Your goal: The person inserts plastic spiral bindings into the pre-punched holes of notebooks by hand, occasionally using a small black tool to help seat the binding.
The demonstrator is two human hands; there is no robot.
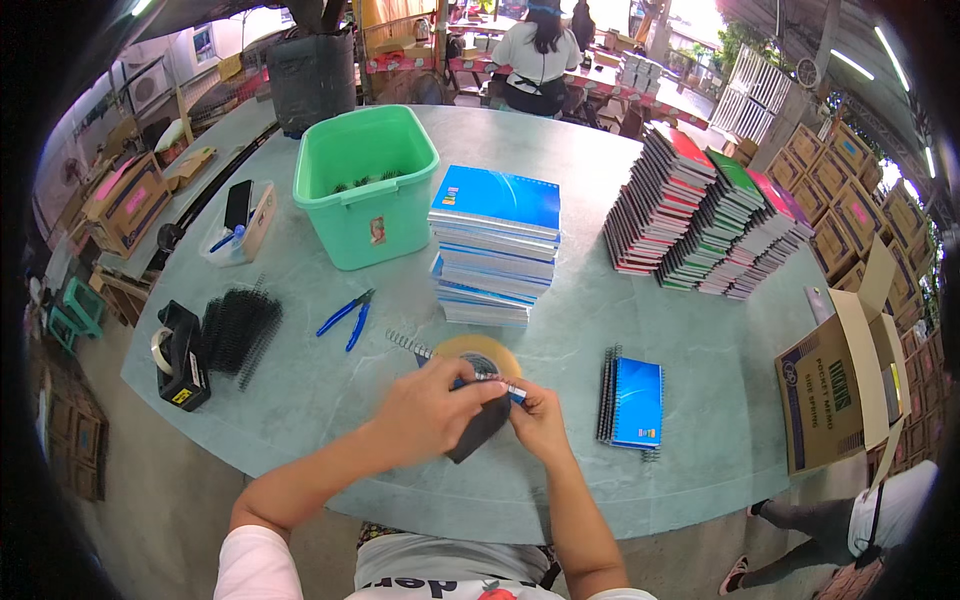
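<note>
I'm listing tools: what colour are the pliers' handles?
The pliers' handles are blue; the head view shows them best.

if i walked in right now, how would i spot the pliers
Find the green tub on the table. In front of it, the pliers lie between the black wire coils and the blue notebook stack. Their two spread blue handles set them apart.

The person wears a white T-shirt (440, 556) with short sleeves (258, 565), dark lettering (437, 582) and a red print (497, 592), dark patterned cloth (378, 531) beyond its hem, and bare hands (425, 408).
</note>
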